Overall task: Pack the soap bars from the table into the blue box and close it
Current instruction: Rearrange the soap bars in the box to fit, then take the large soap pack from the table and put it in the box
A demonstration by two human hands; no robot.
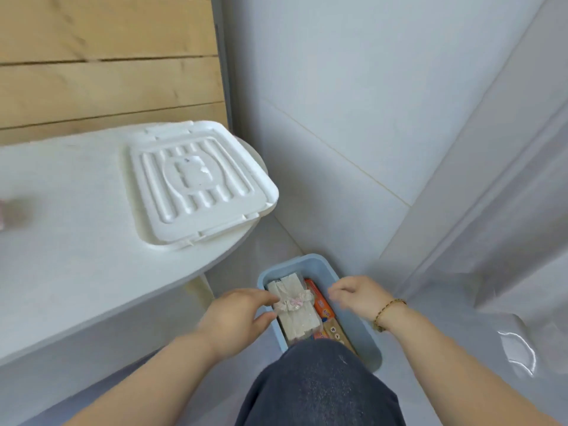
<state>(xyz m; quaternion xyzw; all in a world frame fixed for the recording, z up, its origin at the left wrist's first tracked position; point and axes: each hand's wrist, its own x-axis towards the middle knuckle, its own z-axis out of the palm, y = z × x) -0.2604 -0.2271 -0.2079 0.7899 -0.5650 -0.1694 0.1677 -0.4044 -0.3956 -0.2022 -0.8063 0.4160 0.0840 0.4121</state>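
The blue box (307, 262) stands open on the floor below the table, partly hidden by my knee (319, 382). Inside lies a lace-wrapped soap bar (299, 321) with a pink bow, and orange soap packets (321, 302) sit beside it on the right. My left hand (236, 318) pinches the left edge of the wrapped bar with thumb and fingers. My right hand (356, 298) hovers over the box's right rim with loosely curled fingers, holding nothing. The white lid (199, 182) lies flat on the white table (76, 256).
The table's rounded edge overhangs the floor to the left of the box. A wooden panel (107, 63) rises behind the table. White walls close in at the right. A blurred small object (3, 213) sits at the table's far left edge.
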